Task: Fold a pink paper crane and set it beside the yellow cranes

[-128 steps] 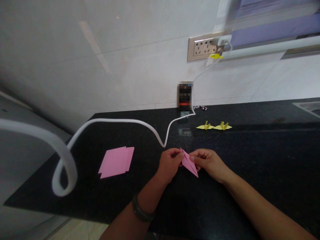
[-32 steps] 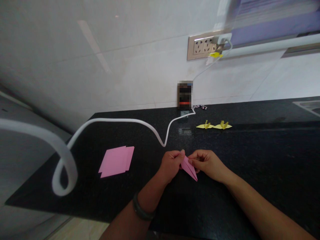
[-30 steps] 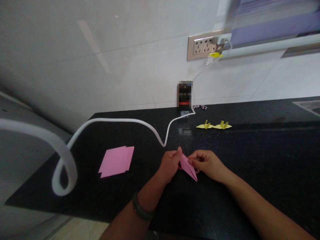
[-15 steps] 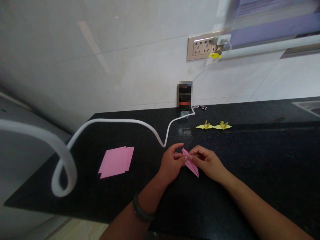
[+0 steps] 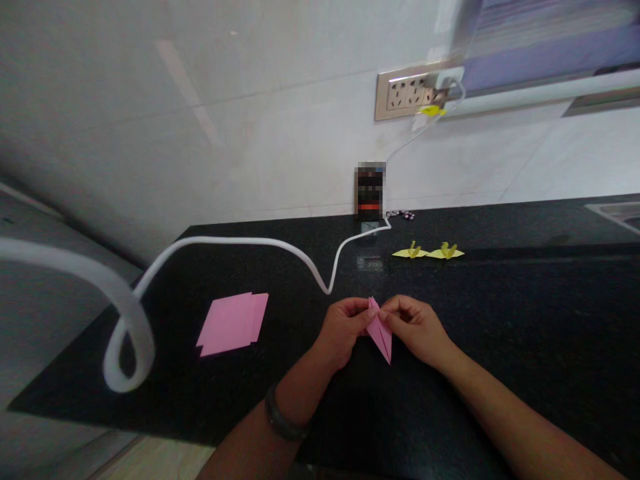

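Note:
A folded pink paper piece, long and pointed, is held between both hands just above the black countertop. My left hand pinches its upper left edge with closed fingers. My right hand pinches the upper right edge, fingers curled. The paper's lower tip points down toward me. A dark band sits on my left wrist.
A small stack of flat pink paper sheets lies to the left. Two yellow folded paper figures stand farther back. A white cable runs across the counter from a wall socket past a dark blurred object. A sink edge shows far right.
The pink piece has turned slightly, its lower tip now pointing more straight down. Both hands stayed at the same spot, and the left fingers closed back onto the paper.

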Motion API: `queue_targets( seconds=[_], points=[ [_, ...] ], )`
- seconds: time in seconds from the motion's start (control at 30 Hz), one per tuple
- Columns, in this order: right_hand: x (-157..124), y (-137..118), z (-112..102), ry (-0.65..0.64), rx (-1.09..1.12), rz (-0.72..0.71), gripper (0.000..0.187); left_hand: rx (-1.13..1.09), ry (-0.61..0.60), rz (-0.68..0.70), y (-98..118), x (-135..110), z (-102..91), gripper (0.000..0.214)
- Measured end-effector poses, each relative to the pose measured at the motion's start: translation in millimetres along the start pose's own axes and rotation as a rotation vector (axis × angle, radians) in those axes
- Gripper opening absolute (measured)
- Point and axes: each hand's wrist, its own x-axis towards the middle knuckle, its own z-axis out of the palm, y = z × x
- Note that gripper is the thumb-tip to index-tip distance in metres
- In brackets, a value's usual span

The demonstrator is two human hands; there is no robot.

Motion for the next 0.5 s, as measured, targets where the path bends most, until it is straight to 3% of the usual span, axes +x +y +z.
queue_targets(
  seconds=[0.17, 0.33, 0.5],
  points=[
    [-0.9, -0.2, 1.3, 0.012, -0.019, -0.022, 0.009, -0.021, 0.035, 0.002, -1.3, 0.8, 0.3, 0.023],
    [0.4, -3.0, 2.8, 0.001, 0.058, 0.042, 0.014, 0.003, 0.074, 0.038, -1.6, 2.5, -2.4, 0.02],
    [1.0, -3.3, 3.0, -0.123, 0.029, 0.113, 0.02, 0.046, 0.142, 0.123, -2.6, 5.2, -4.3, 0.017]
  ],
)
